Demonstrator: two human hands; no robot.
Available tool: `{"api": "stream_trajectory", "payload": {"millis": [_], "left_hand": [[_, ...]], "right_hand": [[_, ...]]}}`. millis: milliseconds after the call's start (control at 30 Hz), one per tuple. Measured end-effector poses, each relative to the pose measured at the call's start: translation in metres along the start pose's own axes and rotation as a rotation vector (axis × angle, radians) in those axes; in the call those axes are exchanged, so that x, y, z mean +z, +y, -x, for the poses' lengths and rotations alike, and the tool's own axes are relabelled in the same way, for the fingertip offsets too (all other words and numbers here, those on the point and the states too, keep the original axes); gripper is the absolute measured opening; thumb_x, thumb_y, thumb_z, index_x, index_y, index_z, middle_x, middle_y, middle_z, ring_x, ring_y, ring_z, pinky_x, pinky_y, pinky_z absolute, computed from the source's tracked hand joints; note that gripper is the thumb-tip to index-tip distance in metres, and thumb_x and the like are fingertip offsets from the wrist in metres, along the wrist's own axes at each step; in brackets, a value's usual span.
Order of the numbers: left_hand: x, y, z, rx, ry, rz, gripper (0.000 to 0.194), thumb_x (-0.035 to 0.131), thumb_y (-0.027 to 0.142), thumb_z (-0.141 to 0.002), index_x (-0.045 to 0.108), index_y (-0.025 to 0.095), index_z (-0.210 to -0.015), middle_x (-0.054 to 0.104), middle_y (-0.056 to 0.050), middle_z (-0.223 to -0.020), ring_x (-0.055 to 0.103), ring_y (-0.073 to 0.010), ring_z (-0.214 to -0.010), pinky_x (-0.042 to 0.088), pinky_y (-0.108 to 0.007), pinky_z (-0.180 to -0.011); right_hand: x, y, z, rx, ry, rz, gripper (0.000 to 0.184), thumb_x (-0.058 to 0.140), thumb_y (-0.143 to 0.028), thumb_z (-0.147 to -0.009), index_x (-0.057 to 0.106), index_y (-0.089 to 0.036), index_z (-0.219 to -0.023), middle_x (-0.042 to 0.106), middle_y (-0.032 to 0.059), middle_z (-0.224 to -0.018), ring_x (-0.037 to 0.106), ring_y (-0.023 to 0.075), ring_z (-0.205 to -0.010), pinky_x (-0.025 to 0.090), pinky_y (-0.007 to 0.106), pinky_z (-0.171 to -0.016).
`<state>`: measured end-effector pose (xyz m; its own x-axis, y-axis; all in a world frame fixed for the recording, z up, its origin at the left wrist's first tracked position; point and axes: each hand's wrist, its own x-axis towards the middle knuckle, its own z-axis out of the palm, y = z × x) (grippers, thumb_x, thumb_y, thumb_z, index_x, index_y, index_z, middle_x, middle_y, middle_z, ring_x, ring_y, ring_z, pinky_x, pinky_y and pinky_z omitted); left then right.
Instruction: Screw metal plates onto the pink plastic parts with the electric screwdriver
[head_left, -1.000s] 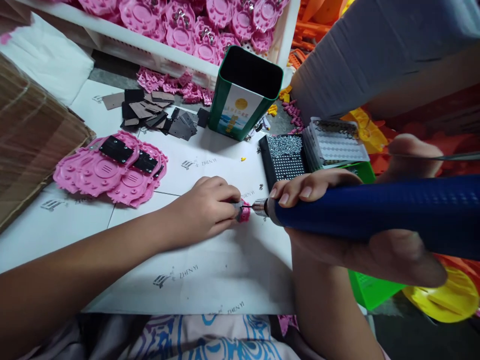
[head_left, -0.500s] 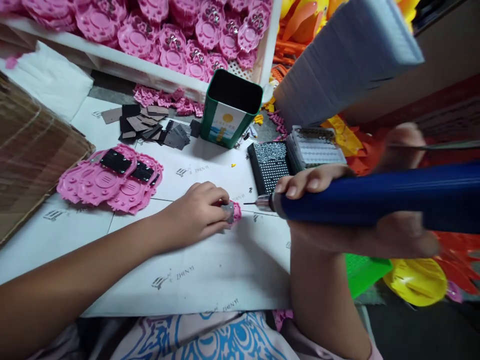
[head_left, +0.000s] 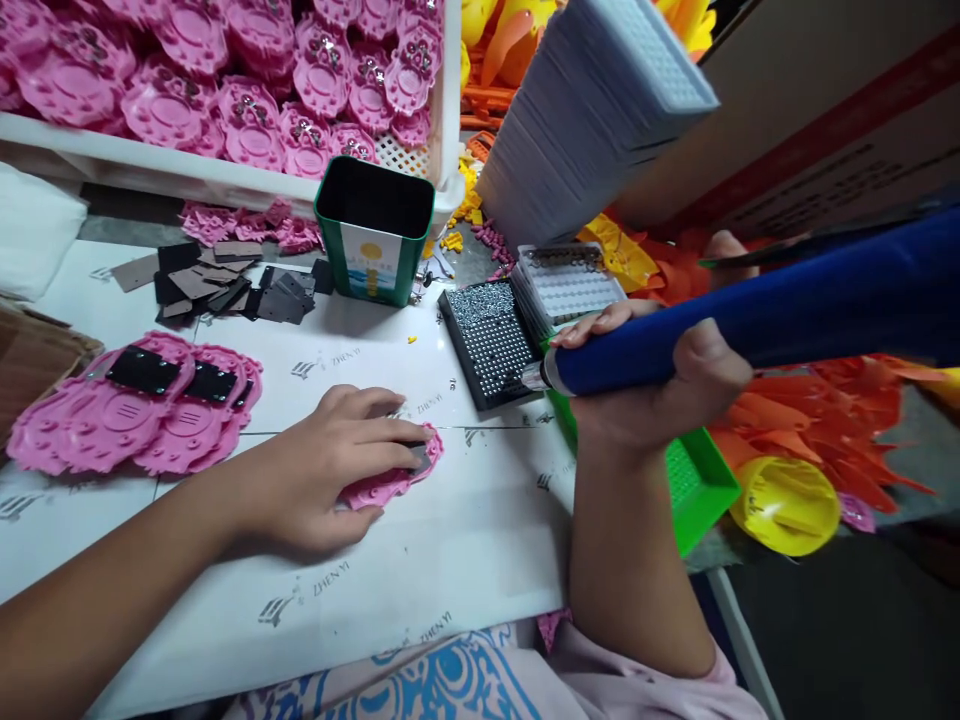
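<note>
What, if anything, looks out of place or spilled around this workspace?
A small yellow bit lies alone on the white sheet, apart from the yellow pieces behind it. Tiny dark bits, perhaps screws, lie outside the black tray. Both look strayed.

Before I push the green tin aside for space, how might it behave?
The green tin looks thin-walled, so it's probably light, unless its dark inside hides contents. Standing tall and upright, it could tip if pushed high.

One blue driver (head_left: 622,355), one green tin (head_left: 371,265), one black tray (head_left: 495,350) and one white crate (head_left: 150,167) are visible.
</note>
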<state>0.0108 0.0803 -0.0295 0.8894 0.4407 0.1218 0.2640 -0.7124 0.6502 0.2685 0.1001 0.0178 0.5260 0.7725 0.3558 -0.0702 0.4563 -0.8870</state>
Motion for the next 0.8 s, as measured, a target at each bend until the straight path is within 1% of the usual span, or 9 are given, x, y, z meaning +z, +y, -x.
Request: {"api": "stream_trajectory", "payload": {"millis": [100, 167, 300, 367, 433, 533, 600, 700, 800], "left_hand": [[-0.0008, -0.0006, 0.0016, 0.001, -0.022, -0.022, 0.063, 0.056, 0.014, -0.071, 0.056, 0.027, -0.132, 0.057, -0.003, -0.141, 0.042, -0.0357, -0.131, 0.035, -0.055, -0.106], [-0.0003, -0.0005, 0.0017, -0.003, -0.031, -0.039, 0.064, 0.056, 0.013, -0.071, 0.055, 0.027, -0.133, 0.056, -0.002, -0.142, 0.042, -0.0354, -0.131, 0.035, -0.054, -0.106], [0.0015, 0.0, -0.0007, -0.018, 0.007, -0.055, 0.052, 0.057, 0.017, -0.079, 0.057, 0.025, -0.13, 0.059, -0.006, -0.136, 0.043, -0.0328, -0.127, 0.034, -0.051, -0.106], [0.0025, 0.0006, -0.0024, -0.043, 0.045, -0.061, 0.045, 0.062, 0.024, -0.081, 0.059, 0.023, -0.127, 0.06, -0.009, -0.133, 0.046, -0.0321, -0.124, 0.035, -0.049, -0.105], [0.0035, 0.0016, -0.0038, -0.077, 0.069, -0.075, 0.045, 0.07, 0.032, -0.081, 0.061, 0.022, -0.124, 0.06, -0.011, -0.129, 0.049, -0.0315, -0.12, 0.036, -0.048, -0.104], [0.0047, 0.0031, -0.0043, -0.108, 0.076, -0.105, 0.052, 0.078, 0.04, -0.077, 0.061, 0.023, -0.123, 0.06, -0.011, -0.125, 0.051, -0.0314, -0.116, 0.036, -0.048, -0.102], [0.0052, 0.003, -0.0034, -0.095, 0.068, -0.115, 0.06, 0.081, 0.046, -0.073, 0.06, 0.024, -0.125, 0.06, -0.011, -0.125, 0.051, -0.0325, -0.115, 0.035, -0.048, -0.102], [0.0056, 0.0012, -0.0017, -0.052, 0.033, -0.136, 0.07, 0.081, 0.051, -0.07, 0.057, 0.024, -0.13, 0.059, -0.012, -0.126, 0.05, -0.0352, -0.116, 0.035, -0.049, -0.102], [0.006, -0.0001, -0.0012, -0.032, 0.015, -0.168, 0.069, 0.078, 0.049, -0.074, 0.055, 0.023, -0.133, 0.058, -0.013, -0.126, 0.049, -0.0361, -0.117, 0.035, -0.05, -0.1]], "right_hand": [[-0.0027, 0.0018, -0.0005, -0.022, -0.01, -0.031, 0.016, 0.05, -0.035, -0.066, 0.055, -0.021, -0.06, 0.057, -0.0018, -0.054, 0.057, 0.0105, -0.042, 0.048, 0.024, -0.041], [-0.003, 0.0031, -0.0006, -0.022, -0.012, -0.044, 0.017, 0.052, -0.035, -0.066, 0.056, -0.021, -0.059, 0.058, -0.0022, -0.053, 0.057, 0.0106, -0.042, 0.049, 0.024, -0.042], [-0.0005, 0.0049, 0.0001, -0.009, 0.013, -0.051, 0.017, 0.056, -0.035, -0.063, 0.056, -0.02, -0.054, 0.058, -0.0032, -0.05, 0.057, 0.0103, -0.039, 0.049, 0.024, -0.041], [0.0, 0.0053, 0.0008, 0.001, 0.027, -0.05, 0.016, 0.059, -0.035, -0.062, 0.056, -0.02, -0.056, 0.059, -0.0039, -0.05, 0.056, 0.0104, -0.039, 0.049, 0.024, -0.041], [-0.0009, 0.0058, 0.0017, 0.017, 0.046, -0.047, 0.017, 0.061, -0.036, -0.063, 0.057, -0.02, -0.061, 0.059, -0.0036, -0.051, 0.057, 0.0117, -0.04, 0.048, 0.026, -0.041], [-0.0038, 0.0068, 0.0028, 0.064, 0.033, -0.026, 0.024, 0.063, -0.043, -0.061, 0.057, -0.02, -0.062, 0.057, -0.0019, -0.052, 0.056, 0.0139, -0.043, 0.047, 0.029, -0.041], [-0.0048, 0.0072, 0.0033, 0.081, 0.024, -0.005, 0.027, 0.064, -0.045, -0.06, 0.056, -0.02, -0.058, 0.056, -0.0017, -0.054, 0.056, 0.0142, -0.045, 0.048, 0.031, -0.043], [-0.0038, 0.0069, 0.0028, 0.05, 0.052, 0.001, 0.024, 0.065, -0.043, -0.06, 0.054, -0.023, -0.058, 0.057, -0.0035, -0.054, 0.055, 0.0141, -0.044, 0.048, 0.031, -0.043], [-0.0023, 0.0061, 0.0007, 0.019, 0.051, -0.006, 0.02, 0.063, -0.04, -0.061, 0.054, -0.023, -0.057, 0.058, -0.0046, -0.052, 0.054, 0.0133, -0.041, 0.047, 0.03, -0.042]]}}
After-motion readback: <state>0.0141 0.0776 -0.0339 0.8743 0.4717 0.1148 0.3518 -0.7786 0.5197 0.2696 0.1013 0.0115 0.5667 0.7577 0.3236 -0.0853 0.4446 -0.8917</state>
